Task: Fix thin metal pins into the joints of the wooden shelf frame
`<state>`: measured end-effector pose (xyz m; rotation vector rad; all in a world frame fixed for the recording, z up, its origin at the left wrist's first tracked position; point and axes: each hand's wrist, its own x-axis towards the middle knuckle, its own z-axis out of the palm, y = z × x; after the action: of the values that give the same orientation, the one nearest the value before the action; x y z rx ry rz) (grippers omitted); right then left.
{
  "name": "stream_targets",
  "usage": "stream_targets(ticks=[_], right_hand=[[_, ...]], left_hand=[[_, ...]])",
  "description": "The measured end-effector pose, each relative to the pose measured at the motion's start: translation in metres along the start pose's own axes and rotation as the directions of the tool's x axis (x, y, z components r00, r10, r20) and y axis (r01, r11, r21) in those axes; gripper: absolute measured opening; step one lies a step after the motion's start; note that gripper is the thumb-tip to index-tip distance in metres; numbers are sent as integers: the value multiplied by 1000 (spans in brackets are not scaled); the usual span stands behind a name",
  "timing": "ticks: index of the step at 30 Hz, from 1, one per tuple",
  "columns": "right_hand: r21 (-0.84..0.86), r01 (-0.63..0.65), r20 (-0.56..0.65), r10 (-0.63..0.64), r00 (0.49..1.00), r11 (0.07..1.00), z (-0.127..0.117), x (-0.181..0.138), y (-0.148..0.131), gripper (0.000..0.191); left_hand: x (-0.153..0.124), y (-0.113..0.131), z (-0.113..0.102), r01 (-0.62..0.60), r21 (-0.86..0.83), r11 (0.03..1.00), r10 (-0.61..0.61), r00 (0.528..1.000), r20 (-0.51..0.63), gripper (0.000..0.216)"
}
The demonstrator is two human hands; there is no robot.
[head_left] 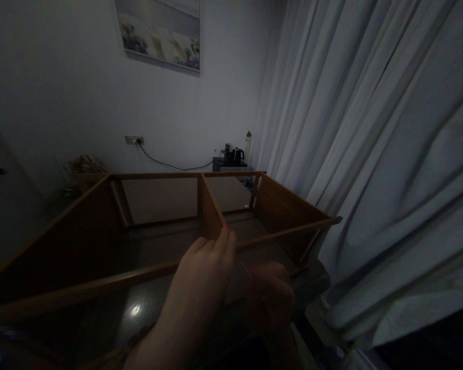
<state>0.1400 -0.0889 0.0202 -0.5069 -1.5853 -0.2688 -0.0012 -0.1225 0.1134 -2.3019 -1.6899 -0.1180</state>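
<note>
Resting its bent fingers on the near rail of a wooden frame (pixel 146 278), where the divider (pixel 213 205) meets it, the left hand (pixel 206 262) hides its palm side, so I cannot tell how firmly it grips. Just right of it and lower, the right hand (pixel 272 288) is curled nearly closed, with a thin stick (pixel 245 267) pinched at its fingertips. The frame spreads out before both hands, with a pale curtain (pixel 343 103) along its right.
</note>
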Motion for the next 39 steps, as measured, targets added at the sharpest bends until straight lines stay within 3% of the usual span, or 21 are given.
stream_targets(ticks=[2, 6, 11, 16, 19, 23, 25, 30, 39], right_hand=[[-51, 37, -25, -38, 999, 998, -4, -1, 5, 8], [-114, -2, -12, 1, 1000, 993, -7, -5, 7, 3], [-121, -36, 73, 46, 996, 992, 1, -2, -9, 28], [-81, -78, 183, 91, 979, 994, 3, 9, -19, 31], [-73, -69, 210, 83, 974, 995, -2, 9, -15, 29], [-13, -80, 112, 81, 990, 997, -13, 5, -1, 9], [18, -35, 97, 33, 995, 999, -18, 3, 5, 13], [31, 69, 248, -74, 966, 997, -23, 6, 9, 16], [17, -17, 109, 15, 994, 1000, -3, 14, -5, 14]], left_hand=[[-1, 0, 1, -5, -7, 1000, 5, 1000, -28, 51], [-2, 0, 2, -7, 4, 1000, 7, 999, -33, 52], [-2, 1, 1, -7, 3, 1000, 7, 999, -34, 54], [-3, 0, 3, -14, 20, 1000, 16, 998, -64, 54], [-2, 0, 3, -11, 11, 1000, 11, 999, -36, 53], [0, 1, 1, -1, 17, 1000, 1, 1000, 30, 56], [1, 1, 0, -2, 23, 1000, 1, 999, 37, 56], [-1, 0, 1, -11, 20, 1000, 11, 1000, 1, 55], [0, 1, -1, -5, 29, 1000, 5, 1000, 4, 54]])
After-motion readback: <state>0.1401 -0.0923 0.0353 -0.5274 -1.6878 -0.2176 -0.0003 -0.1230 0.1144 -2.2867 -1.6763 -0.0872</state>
